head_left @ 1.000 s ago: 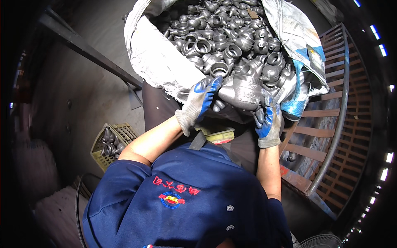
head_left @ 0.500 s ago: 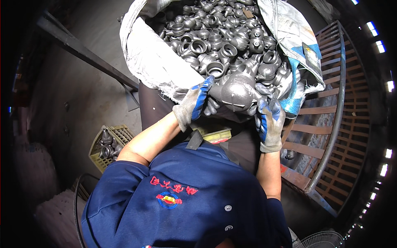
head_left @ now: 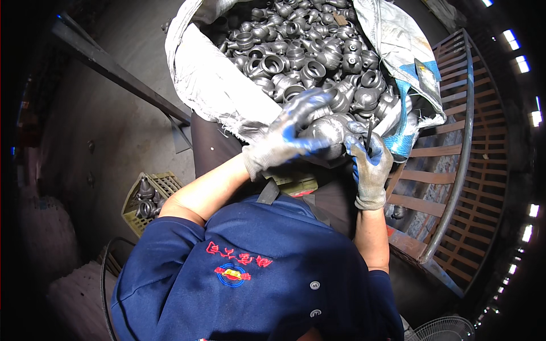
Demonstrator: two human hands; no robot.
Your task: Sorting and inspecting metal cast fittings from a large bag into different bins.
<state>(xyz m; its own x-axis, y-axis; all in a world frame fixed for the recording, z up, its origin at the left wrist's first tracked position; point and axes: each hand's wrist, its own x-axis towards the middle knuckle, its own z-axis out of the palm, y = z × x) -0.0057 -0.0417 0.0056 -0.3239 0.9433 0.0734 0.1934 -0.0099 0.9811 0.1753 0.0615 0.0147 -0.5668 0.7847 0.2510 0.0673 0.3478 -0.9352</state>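
Note:
A large, rounded grey metal casting [head_left: 330, 129] rests at the near edge of a big white woven sack [head_left: 210, 77]. My left hand [head_left: 284, 136], in a grey glove with blue patches, is over the casting's left side. Its fingers are spread and smeared by motion, and nothing shows in them. At the right end of the casting, my gloved right hand [head_left: 369, 165] is closed with its fingers curled. A thin dark stick-like tool [head_left: 369, 134] sticks up from its grip; the rest is hidden by the fingers.
Many smaller grey metal castings [head_left: 307, 51] fill the sack. On the right stands a slatted metal rack [head_left: 463, 148]. A yellowish plastic crate [head_left: 136, 219] with several castings sits at left, below a dark metal beam [head_left: 114, 68]. A fan [head_left: 443, 329] is at lower right.
My left hand has let go of the casting's left end and swung over it, fingers spreading. The casting has turned, its narrow left end no longer showing. My right hand has stayed at its right side.

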